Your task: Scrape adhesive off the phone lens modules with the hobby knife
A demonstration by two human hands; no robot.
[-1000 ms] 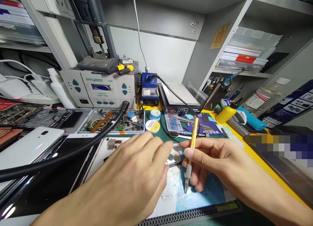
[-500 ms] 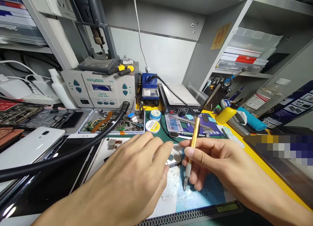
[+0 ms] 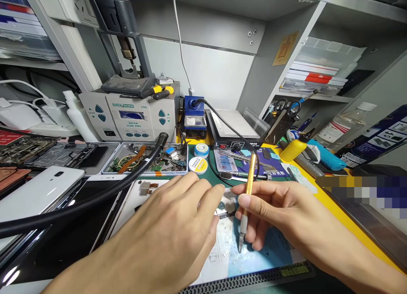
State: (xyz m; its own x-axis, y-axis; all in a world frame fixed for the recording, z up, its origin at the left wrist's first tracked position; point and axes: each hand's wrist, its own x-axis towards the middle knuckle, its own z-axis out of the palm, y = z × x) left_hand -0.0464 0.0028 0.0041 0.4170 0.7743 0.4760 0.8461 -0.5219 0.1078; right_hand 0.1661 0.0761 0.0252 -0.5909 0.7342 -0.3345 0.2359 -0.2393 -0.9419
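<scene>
One slim craft knife (image 3: 243, 222) sits in my right hand (image 3: 276, 205), pinched between thumb and curled fingers; its long axis leans from far right to near left, tip down at the glossy blue-and-white sheet (image 3: 267, 256), contact unclear. My left hand (image 3: 178, 219) arches palm-down just left of the blade, fingers bent; I can't tell what it grips. Smooth gold metal meets a knurled grey collar. White flecks dot the sheet; farther left runs a round black hose (image 3: 101, 203).
</scene>
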